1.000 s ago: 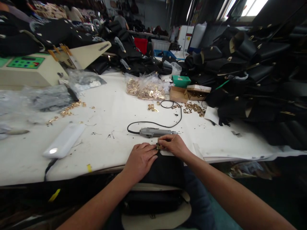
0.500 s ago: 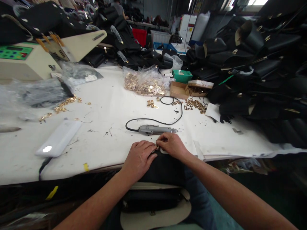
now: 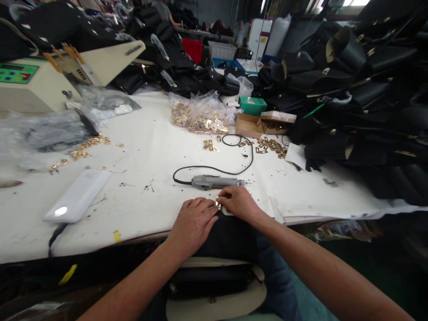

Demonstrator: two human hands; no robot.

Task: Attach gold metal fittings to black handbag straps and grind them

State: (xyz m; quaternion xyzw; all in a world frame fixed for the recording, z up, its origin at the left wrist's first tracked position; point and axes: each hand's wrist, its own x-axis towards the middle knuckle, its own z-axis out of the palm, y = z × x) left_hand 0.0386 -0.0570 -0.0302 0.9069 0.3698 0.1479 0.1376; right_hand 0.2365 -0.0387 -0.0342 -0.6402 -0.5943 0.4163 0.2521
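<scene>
A black bag (image 3: 227,238) with a cream-edged opening lies across my lap, its far end at the table edge. My left hand (image 3: 195,220) rests on that end, fingers together, fingertips beside a small gold metal piece (image 3: 219,206). From the right, my right hand (image 3: 236,201) pinches the gold piece between thumb and fingers. Just beyond my hands lies a grey electric screwdriver (image 3: 216,181), its bit pointing right and its black cord looping behind it.
On the white table (image 3: 147,133) are bags of gold fittings (image 3: 209,119), loose gold plates (image 3: 272,146), a cardboard box (image 3: 249,125) and a white device (image 3: 78,196). Black bags (image 3: 351,107) are heaped at right. A cream machine (image 3: 40,89) stands at left.
The view has shifted slightly. The gold piece between my hands shows more brightly, while both hands stay in nearly the same place on the bag.
</scene>
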